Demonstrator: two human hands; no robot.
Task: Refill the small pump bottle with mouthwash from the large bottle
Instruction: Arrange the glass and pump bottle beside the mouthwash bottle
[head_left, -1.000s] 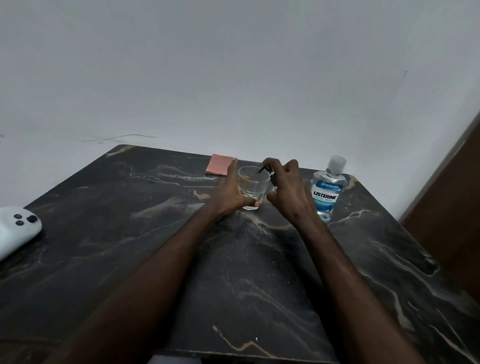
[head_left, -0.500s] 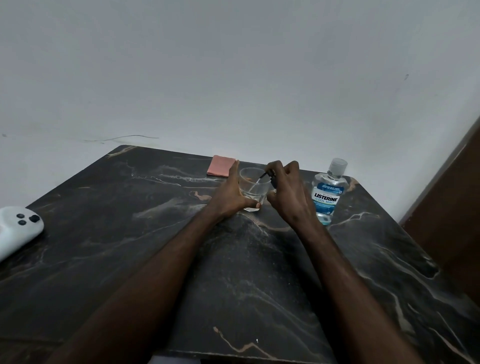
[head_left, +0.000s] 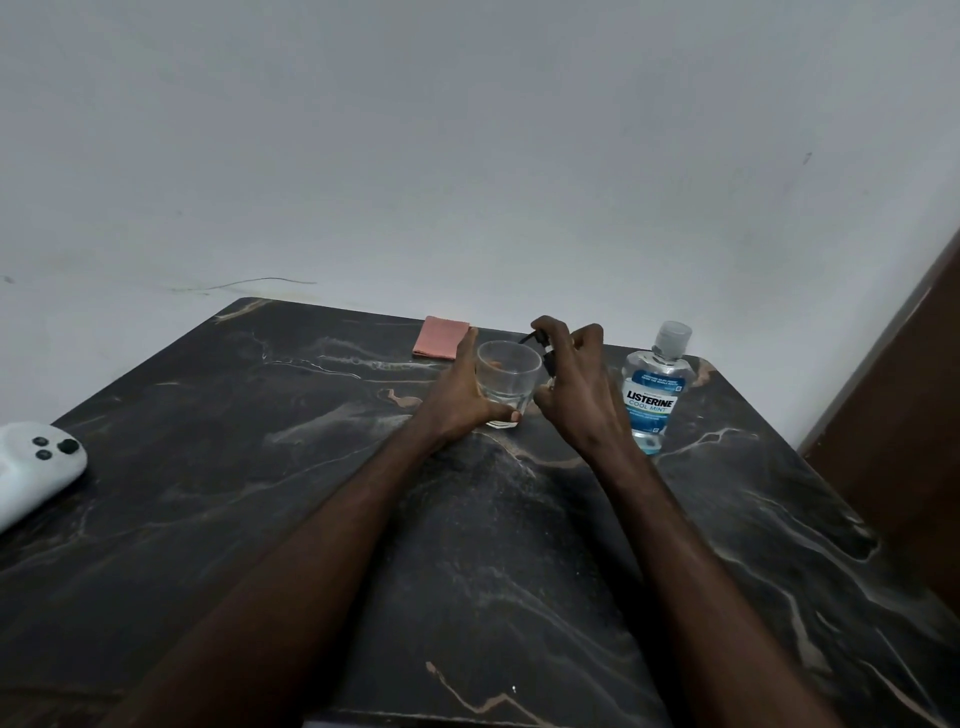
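A clear drinking glass (head_left: 508, 376) stands on the dark marble table (head_left: 260, 519), and my left hand (head_left: 460, 397) wraps around its left side. My right hand (head_left: 576, 387) is closed on the small pump bottle; only its black pump head (head_left: 540, 345) shows, with the nozzle pointing at the glass rim, and the bottle body is hidden behind my fingers. The large mouthwash bottle (head_left: 655, 389), clear with a blue label and a cap on, stands upright just right of my right hand.
A folded pink cloth (head_left: 440, 338) lies at the table's far edge behind the glass. A white controller (head_left: 31, 467) rests at the left edge. A brown wooden panel (head_left: 904, 441) rises on the right, and a plain wall is behind.
My right hand and the pump head have risen slightly after dipping half a second ago. The left hand stays on the glass.
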